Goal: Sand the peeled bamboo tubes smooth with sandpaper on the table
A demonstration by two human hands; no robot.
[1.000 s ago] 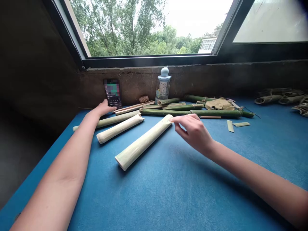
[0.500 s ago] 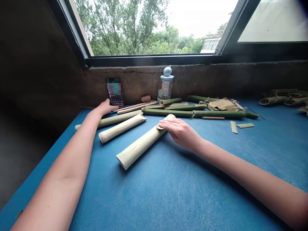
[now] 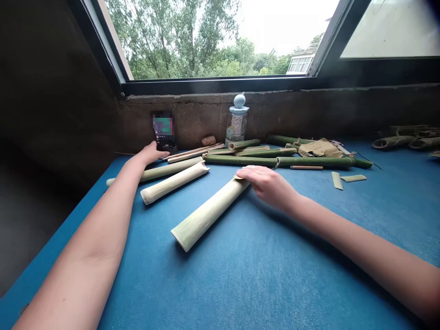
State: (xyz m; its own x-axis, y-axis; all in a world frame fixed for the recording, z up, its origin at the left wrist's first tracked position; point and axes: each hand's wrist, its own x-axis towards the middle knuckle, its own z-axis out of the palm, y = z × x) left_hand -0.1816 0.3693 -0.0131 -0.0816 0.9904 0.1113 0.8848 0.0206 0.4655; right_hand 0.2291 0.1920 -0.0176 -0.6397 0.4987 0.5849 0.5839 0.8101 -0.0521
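A peeled bamboo tube lies slantwise in the middle of the blue-covered desk, its near end pointing toward your left and its far end under your right hand. That hand is palm down, fingers together and straight, pressed on top of the tube's far end without wrapping around it or pinching. A small curl of peel shows at your fingertips. Flat, even pressure there should keep the round tube from rolling.

Your left hand lies near the desk's far left, fingers extended and loosely together, holding nothing. It is just beside a long, thin bamboo pole. A second peeled bamboo tube lies next to that pole.

Open blue surface stretches between the first tube and the near edge, and more lies to its right. The desk's left edge runs diagonally under your left forearm.

Farther off, green bamboo poles lie along the back edge, with a dried brown sheath and two cut green strips. Against the concrete ledge stand a phone, its screen blurred, and a glass bottle with a pale blue lid.
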